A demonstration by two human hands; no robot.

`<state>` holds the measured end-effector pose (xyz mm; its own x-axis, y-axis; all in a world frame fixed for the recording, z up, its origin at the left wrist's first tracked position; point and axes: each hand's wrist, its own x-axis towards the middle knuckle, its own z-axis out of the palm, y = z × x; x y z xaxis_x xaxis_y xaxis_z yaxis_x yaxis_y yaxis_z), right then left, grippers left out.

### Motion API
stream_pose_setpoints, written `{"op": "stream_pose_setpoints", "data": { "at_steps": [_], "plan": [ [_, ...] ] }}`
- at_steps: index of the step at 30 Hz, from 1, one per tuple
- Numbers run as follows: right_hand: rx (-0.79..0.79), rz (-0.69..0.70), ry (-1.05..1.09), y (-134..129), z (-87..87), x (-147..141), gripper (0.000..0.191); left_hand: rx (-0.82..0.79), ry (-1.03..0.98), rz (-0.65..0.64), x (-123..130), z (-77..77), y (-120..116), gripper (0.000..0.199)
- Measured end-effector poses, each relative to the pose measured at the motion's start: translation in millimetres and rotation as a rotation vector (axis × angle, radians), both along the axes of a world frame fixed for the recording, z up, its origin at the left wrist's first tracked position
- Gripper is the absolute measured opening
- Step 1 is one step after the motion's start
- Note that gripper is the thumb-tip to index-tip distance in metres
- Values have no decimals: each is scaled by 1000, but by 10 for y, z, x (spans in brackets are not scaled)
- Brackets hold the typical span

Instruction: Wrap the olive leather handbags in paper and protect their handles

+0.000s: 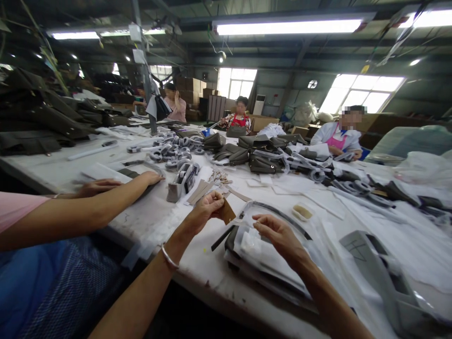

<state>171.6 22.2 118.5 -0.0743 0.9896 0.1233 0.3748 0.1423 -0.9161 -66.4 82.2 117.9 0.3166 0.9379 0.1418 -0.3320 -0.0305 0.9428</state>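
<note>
Pinching brown card [229,213] — left hand [210,205] extended | right hand [273,227] — curled above wrapped bag [270,258], grip unclear

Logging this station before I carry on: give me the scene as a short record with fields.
Left hand: pinches a small, flat brown card piece
Right hand: over a dark bag-like item in pale translucent wrapping; contact unclear
Beyond that item: shallow translucent dish with yellowish contents
Right of it: grey elongated holder with black marking
At left: pink-sleeved co-worker, arm extended
</note>
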Motion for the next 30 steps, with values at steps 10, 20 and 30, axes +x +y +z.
{"op": "stream_pose_setpoints", "data": {
  "at_steps": [10,20,30],
  "plan": [
    [18,31,-1,-175,278,-190,33,420,448,-252,525,121,-450,70],
    [25,-50,196,-290,364,-36,37,370,421,-298,669,-57,-448,26],
    [-93,-10,757,-327,391,32,30,111,140,-710,663,-52,-569,39]
  ]
}}
